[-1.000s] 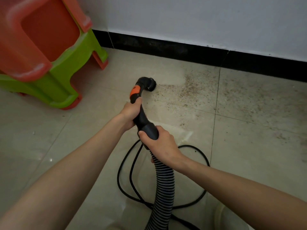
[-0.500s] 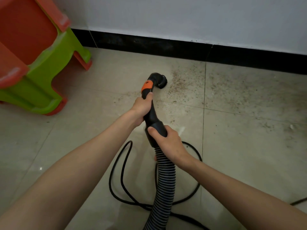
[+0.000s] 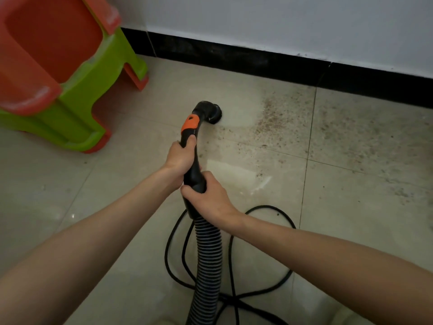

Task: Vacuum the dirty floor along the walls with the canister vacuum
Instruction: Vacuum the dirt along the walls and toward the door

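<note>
**Desk:** What are your hands doing on the vacuum right now?

**Field:** You are gripping the black vacuum handle (image 3: pixel 194 160) with both hands. Your left hand (image 3: pixel 179 156) is wrapping the upper part just below the orange collar (image 3: pixel 190 124), fingers curled round it. Your right hand (image 3: pixel 208 198) is clasping the lower end, right where the ribbed hose (image 3: pixel 208 259) is joining it.

**Desk:** And the working end?

**Field:** The round brush nozzle (image 3: pixel 212 113) is pressing onto the tiled floor (image 3: pixel 117 195), short of the black baseboard (image 3: pixel 257 59) under the white wall (image 3: pixel 281 22). It is sitting at the left edge of the brown grit (image 3: pixel 281 113), with a pale, cleaner-looking strip of tile running from the nozzle toward the dirt.

**Desk:** What is differing from half a second ago?

**Field:** Your grip is staying the same on both hands. The nozzle is now standing further left of the dirt patch than before; earlier it was almost touching the specks. The orange and green stacked stools (image 3: pixel 58 73) are filling more of the upper left corner, so your view is swinging back that way.

**Desk:** Anything else underfoot?

**Field:** The black power cord (image 3: pixel 281 221) is lying looped on the tiles beneath your forearms, crossing under the hose near the bottom edge.
</note>
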{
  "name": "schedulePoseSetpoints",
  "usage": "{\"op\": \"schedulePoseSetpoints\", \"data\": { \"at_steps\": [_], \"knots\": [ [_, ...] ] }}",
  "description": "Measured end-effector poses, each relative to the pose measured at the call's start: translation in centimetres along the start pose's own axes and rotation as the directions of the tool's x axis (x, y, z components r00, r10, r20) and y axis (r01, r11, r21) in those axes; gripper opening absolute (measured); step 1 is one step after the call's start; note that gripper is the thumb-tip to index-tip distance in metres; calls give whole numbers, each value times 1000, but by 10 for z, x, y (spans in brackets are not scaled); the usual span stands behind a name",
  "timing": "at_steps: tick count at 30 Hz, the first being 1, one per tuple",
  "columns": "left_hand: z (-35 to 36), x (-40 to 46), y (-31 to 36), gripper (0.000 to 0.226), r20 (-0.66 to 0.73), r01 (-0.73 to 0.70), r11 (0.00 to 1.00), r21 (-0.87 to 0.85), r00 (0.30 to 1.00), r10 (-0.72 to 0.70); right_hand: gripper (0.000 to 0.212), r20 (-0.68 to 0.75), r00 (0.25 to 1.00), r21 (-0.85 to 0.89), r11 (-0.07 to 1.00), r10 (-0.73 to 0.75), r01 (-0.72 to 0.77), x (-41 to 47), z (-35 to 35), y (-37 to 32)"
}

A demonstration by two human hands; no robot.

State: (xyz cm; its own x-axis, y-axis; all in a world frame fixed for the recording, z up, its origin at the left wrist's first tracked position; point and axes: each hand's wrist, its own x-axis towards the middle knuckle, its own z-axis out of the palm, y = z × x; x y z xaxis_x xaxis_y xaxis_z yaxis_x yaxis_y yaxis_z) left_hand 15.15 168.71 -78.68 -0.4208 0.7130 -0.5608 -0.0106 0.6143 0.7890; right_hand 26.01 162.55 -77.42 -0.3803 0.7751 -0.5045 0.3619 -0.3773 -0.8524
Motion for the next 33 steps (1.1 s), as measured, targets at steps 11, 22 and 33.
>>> {"op": "schedulePoseSetpoints", "data": {
  "at_steps": [11,22,33],
  "knots": [
    [1,-6,-4,40,-15,47,999,-23,999,-47,23,-48,998,8,999,37,-37,2,-1,2],
    [-48,-22,15,47,-127,219,974,58,969,-211,31,192,981,-54,998,-31,42,-9,7,-21],
    [-60,-27,-37,45,-95,199,977,-77,974,-206,25,213,976,-282,955,-37,98,-14,24,10]
  ]
}}
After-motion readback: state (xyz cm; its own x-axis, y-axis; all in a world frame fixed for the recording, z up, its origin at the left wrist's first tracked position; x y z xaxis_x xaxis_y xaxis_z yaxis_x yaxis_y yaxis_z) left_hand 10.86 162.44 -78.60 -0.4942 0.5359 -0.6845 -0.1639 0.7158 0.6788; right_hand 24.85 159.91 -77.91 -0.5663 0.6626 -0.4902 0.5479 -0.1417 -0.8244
